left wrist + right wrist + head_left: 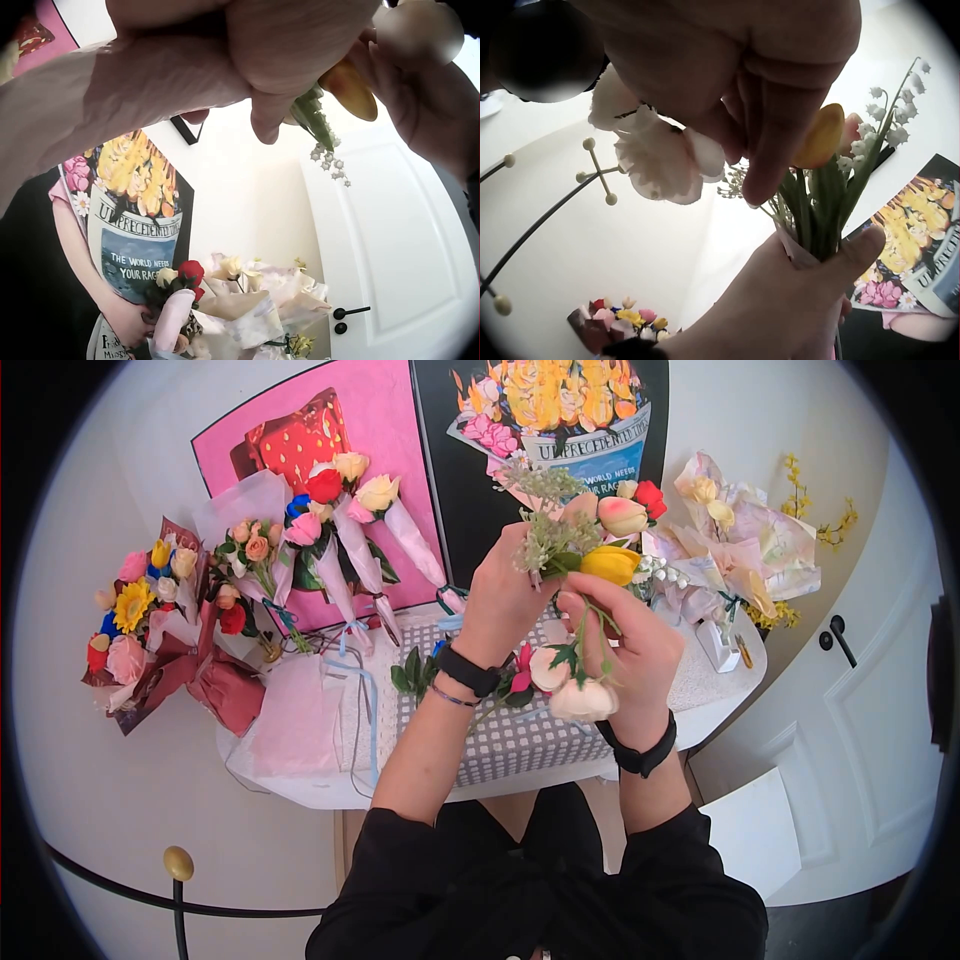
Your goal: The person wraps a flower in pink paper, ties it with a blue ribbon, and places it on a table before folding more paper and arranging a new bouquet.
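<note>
Bouquet [558, 545] held above the desk [700, 685], left hand [508, 600] gripping it, right hand [637, 650] pinching the white flowers [583, 701], heads down; slacken that left grip (easily done) and the yellow tulip [612, 565] could slide loose!

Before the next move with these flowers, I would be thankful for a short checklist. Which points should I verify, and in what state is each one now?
1. Left hand grips the bundle: ok, fingers wrap its lower part.
2. Right hand holds the stem of the pale blooms: ok.
3. Pale blooms set among the other flowers: not ok, they hang below the right hand in the head view.
4. Yellow tulip and white bell flowers in the bundle: ok, both stand above the left hand.
5. Stem ends level: cannot tell, they are hidden.
</note>
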The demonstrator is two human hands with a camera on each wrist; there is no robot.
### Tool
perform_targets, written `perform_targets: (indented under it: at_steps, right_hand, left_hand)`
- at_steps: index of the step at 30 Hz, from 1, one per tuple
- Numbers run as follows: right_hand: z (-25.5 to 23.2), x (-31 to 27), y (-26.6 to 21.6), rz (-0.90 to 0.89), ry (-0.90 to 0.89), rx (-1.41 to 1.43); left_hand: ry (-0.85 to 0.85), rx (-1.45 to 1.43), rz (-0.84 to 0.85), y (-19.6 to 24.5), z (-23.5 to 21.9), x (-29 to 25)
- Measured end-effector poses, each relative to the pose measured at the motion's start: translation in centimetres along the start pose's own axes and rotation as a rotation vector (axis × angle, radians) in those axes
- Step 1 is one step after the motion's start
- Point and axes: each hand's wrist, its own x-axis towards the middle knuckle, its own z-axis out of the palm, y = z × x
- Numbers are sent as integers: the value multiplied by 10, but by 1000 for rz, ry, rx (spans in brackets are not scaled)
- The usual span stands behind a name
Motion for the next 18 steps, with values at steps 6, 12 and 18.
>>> perform_targets:
  at_steps: [6, 12, 18]
  right_hand:
    - [-2, -2, 4, -13, 31, -57]
    - [-35, 9, -16, 113, -79, 39]
    - [-20, 7, -7, 62, -190, -125]
  left_hand:
    - [3, -86, -86, -1, 1, -2]
    - [24, -25, -38, -6, 2, 0]
    - [37, -73, -43, -2, 9, -3]
